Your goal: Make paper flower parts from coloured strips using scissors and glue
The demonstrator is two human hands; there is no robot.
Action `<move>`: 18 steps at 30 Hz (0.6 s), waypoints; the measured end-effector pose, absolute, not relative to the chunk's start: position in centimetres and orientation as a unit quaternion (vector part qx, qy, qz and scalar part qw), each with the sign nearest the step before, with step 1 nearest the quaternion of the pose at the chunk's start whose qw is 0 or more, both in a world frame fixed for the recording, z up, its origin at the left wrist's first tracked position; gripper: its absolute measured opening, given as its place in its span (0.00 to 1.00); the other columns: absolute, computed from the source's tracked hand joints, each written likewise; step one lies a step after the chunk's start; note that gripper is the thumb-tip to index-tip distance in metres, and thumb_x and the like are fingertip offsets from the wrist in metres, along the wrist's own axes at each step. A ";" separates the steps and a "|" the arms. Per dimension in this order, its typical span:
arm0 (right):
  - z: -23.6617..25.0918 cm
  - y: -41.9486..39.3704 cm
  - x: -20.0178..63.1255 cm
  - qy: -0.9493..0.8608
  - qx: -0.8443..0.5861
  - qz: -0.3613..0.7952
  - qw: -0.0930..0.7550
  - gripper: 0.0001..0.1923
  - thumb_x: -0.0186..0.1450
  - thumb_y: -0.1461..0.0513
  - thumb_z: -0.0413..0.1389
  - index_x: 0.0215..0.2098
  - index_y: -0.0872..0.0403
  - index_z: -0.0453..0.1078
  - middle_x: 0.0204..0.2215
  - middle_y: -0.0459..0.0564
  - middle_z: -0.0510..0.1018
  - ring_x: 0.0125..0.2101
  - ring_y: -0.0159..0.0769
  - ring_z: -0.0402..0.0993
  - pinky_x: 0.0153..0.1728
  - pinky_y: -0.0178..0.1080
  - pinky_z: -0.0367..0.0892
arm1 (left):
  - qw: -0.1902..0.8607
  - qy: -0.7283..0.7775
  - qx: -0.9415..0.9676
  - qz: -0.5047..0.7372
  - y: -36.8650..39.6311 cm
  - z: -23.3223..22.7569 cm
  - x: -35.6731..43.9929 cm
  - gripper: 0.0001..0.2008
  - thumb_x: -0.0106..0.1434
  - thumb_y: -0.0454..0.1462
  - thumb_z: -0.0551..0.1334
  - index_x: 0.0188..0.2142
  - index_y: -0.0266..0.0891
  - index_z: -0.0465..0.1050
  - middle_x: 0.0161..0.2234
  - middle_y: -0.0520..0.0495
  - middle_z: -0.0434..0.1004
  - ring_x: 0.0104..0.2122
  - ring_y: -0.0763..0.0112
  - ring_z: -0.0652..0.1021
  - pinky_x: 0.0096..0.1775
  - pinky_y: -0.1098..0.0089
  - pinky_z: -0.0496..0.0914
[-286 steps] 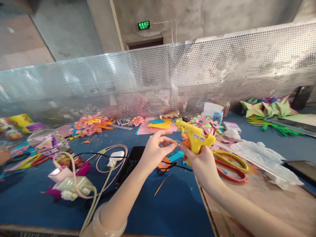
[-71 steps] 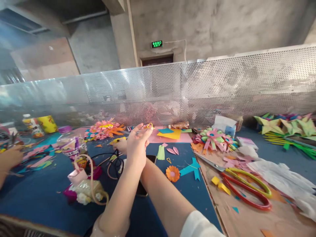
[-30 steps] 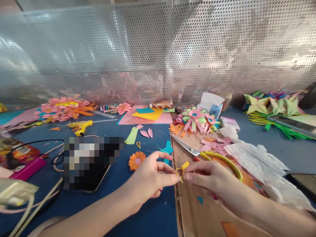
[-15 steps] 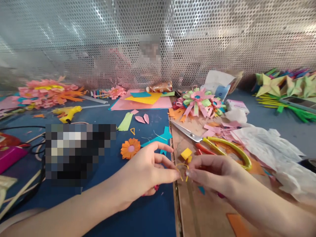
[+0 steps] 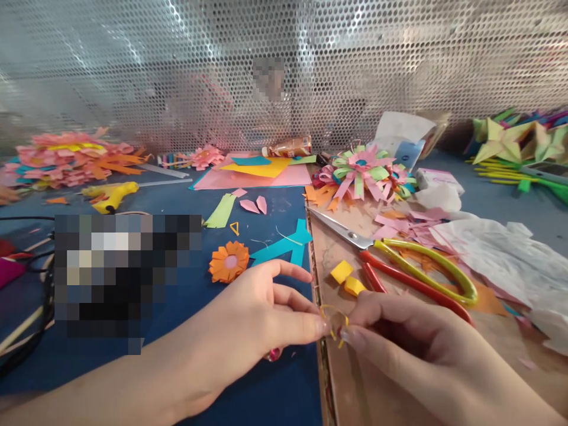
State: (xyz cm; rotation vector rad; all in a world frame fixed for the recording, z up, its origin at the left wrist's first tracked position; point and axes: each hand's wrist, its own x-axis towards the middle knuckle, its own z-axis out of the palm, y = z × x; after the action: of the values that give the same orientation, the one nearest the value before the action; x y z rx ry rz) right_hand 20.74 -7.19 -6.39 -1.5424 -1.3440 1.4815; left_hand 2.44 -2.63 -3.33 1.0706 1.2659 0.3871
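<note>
A thin yellow paper strip bent into a small loop [image 5: 333,319] is pinched between both hands, low over the edge of a brown cardboard sheet [image 5: 368,390]. My left hand [image 5: 261,319] grips its left side with thumb and forefinger. My right hand [image 5: 399,343] pinches the right side, fingertip to fingertip with the left. Two small yellow paper pieces [image 5: 347,279] lie on the cardboard just beyond the loop. An orange paper flower [image 5: 229,261] and a teal paper cutout [image 5: 284,245] rest on the blue table past my left hand.
Big scissors with yellow and red handles [image 5: 412,275] lie right of the loop. A yellow glue gun [image 5: 113,197] sits far left. Paper flowers [image 5: 361,174], coloured sheets [image 5: 257,171], crumpled white paper [image 5: 501,260] and cables [image 5: 22,331] crowd the table before a perforated metal screen [image 5: 177,77].
The glue gun, held 9.5 s ago, now lies at the far left. Both hands came down with the yellow loop to the cardboard edge, and the view tilted further down.
</note>
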 end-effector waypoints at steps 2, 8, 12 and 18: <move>-6.7 -7.2 20.9 -0.531 -0.566 0.558 0.296 0.16 0.55 0.47 0.56 0.26 0.49 0.71 0.22 0.47 0.70 0.23 0.32 0.62 0.19 0.32 0.58 | 0.650 0.564 0.480 0.172 -2.7 -3.3 2.5 0.25 0.49 0.37 0.68 0.47 0.42 0.66 0.29 0.48 0.76 0.20 0.77 0.68 0.18 0.81 0.60; -7.5 -7.0 21.3 -0.553 -0.559 0.547 0.287 0.18 0.56 0.44 0.54 0.27 0.49 0.71 0.24 0.49 0.72 0.24 0.34 0.66 0.19 0.32 0.61 | 0.648 0.564 0.484 0.167 -2.4 -3.0 2.7 0.24 0.49 0.38 0.67 0.47 0.43 0.67 0.30 0.48 0.76 0.21 0.77 0.68 0.19 0.81 0.60; -7.3 -6.9 21.3 -0.561 -0.555 0.545 0.282 0.19 0.57 0.44 0.53 0.27 0.49 0.71 0.23 0.49 0.72 0.23 0.33 0.65 0.19 0.32 0.59 | 0.647 0.564 0.483 0.171 -2.5 -3.1 2.6 0.25 0.49 0.38 0.68 0.47 0.42 0.66 0.31 0.47 0.77 0.21 0.77 0.69 0.19 0.80 0.60; -7.4 -6.7 21.3 -0.558 -0.557 0.545 0.284 0.19 0.57 0.44 0.53 0.26 0.49 0.71 0.23 0.49 0.73 0.22 0.34 0.65 0.18 0.32 0.59 | 0.652 0.563 0.475 0.178 -2.6 -3.1 2.6 0.24 0.48 0.37 0.68 0.46 0.42 0.67 0.30 0.47 0.77 0.19 0.77 0.69 0.18 0.80 0.60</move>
State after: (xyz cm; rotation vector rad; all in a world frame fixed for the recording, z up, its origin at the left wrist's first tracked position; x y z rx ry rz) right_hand 21.30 -6.72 -7.36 -1.4911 -1.4938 1.4581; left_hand 2.59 -2.60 -3.08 1.0792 1.2788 0.4033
